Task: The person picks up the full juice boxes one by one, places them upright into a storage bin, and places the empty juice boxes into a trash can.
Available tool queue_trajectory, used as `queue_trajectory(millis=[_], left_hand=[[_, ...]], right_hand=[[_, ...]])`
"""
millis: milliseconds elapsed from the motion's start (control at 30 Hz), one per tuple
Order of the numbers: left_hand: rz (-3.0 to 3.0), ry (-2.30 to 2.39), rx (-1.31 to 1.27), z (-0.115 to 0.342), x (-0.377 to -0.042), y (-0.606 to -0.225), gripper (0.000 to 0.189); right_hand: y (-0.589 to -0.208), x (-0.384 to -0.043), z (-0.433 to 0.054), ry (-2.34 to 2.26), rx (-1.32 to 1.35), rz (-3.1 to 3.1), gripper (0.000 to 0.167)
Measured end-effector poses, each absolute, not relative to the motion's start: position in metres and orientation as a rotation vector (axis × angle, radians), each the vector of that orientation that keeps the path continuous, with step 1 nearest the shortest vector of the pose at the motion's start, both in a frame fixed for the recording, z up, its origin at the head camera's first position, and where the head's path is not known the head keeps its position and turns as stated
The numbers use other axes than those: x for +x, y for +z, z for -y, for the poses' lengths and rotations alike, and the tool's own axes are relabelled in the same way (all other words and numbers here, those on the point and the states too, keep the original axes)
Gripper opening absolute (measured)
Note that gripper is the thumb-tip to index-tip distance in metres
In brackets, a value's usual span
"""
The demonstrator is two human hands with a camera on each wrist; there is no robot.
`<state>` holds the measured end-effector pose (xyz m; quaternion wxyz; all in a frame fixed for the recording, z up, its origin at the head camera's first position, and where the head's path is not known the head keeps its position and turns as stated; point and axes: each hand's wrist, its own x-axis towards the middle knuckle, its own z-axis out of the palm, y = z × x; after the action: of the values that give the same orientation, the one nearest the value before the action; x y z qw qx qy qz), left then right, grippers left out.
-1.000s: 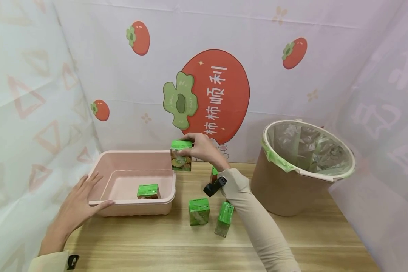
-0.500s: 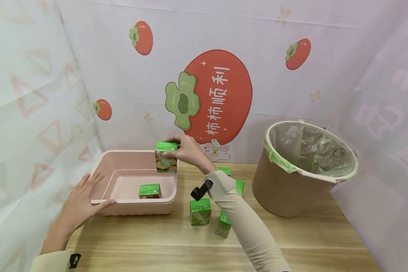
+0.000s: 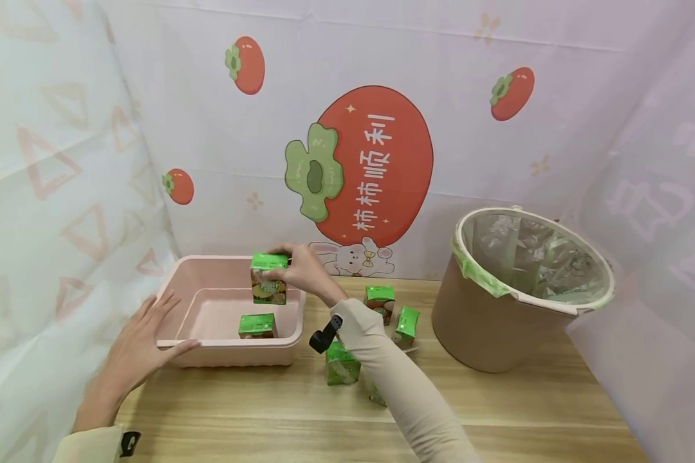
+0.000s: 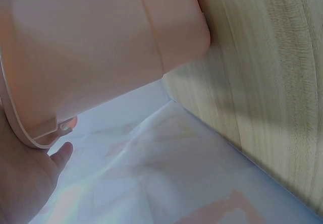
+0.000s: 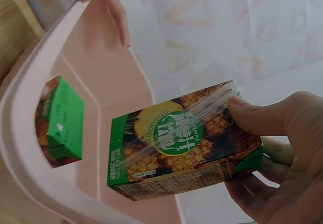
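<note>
— So, where is the juice carton [image 3: 268,278] at this moment?

— Up in the air above the right end of the pink basin [image 3: 176,345], held upright. The right hand [image 3: 301,273] grips it from the side, thumb on the front face and fingers curled round the back. In the right wrist view the carton [image 5: 185,142] shows a pineapple print with a wrapped straw stuck across it.

— And inside the basin?

— One more green carton [image 3: 257,325] lies on the bottom, near the front wall, below the held one and apart from it.

— What about the other hand?

— The left hand [image 3: 132,350] rests on the basin's front left corner, fingers straight and spread, thumb along the rim, curled round nothing. The left wrist view shows the basin's outer wall [image 4: 91,47] against that palm.

— Anything else on the wooden table [image 3: 498,411]?

— Four more cartons to the right of the basin: two standing at the back [image 3: 379,302] [image 3: 406,323], one nearer [image 3: 342,369] just beside the right sleeve, and one mostly hidden behind that sleeve. Further right stands a brown bin [image 3: 486,321] lined with a clear bag
</note>
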<state>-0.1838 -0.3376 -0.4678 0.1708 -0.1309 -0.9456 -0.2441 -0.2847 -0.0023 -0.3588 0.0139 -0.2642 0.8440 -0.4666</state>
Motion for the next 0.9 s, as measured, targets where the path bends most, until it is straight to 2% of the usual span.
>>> queue_trajectory(millis=[567, 900], left_hand=[[2.692, -0.701, -0.361, 0.337, -0.183, -0.469, 0.096], [2.707, -0.692, -0.357, 0.337, -0.183, -0.468, 0.096]], right_hand=[[-0.405, -0.292, 0.024, -1.387, -0.758, -2.649, 0.04], [-0.417, -0.296, 0.032, -1.114, -0.778, -2.71, 0.039]])
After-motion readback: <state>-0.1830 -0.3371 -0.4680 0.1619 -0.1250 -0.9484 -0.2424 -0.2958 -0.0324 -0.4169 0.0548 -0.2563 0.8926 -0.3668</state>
